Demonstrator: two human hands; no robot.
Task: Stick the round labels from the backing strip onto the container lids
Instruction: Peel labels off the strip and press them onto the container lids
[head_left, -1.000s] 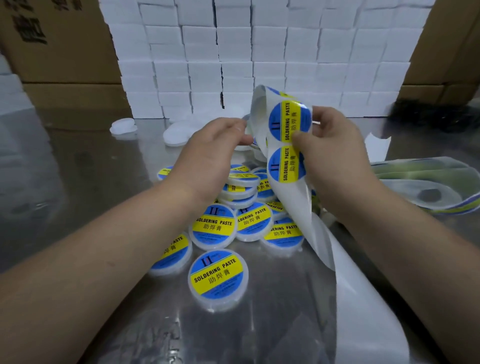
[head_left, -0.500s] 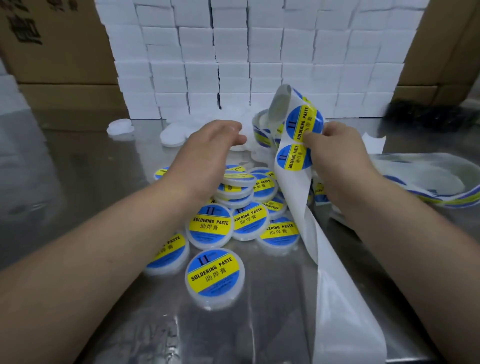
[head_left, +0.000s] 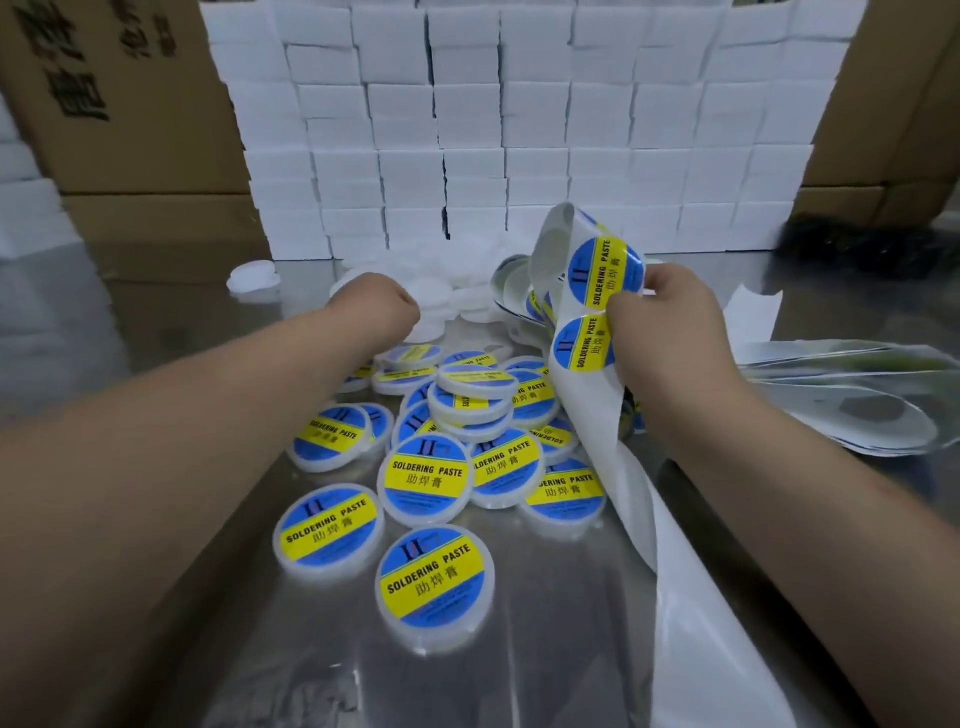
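Right hand (head_left: 670, 332) pinches the label strip (head_left: 597, 415); left hand (head_left: 376, 306), over plain lids (head_left: 441, 296) near the tabletop's (head_left: 571, 649) far edge, hides its fingers.

A shiny metal table (head_left: 571, 665) fills the foreground. Behind it rises a wall of stacked white boxes (head_left: 519, 130), with brown cartons (head_left: 130, 156) on either side.

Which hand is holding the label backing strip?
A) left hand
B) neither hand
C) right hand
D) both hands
C: the right hand pinches the backing strip beside its two round labels, while the left hand is apart from it, over the plain white lids.
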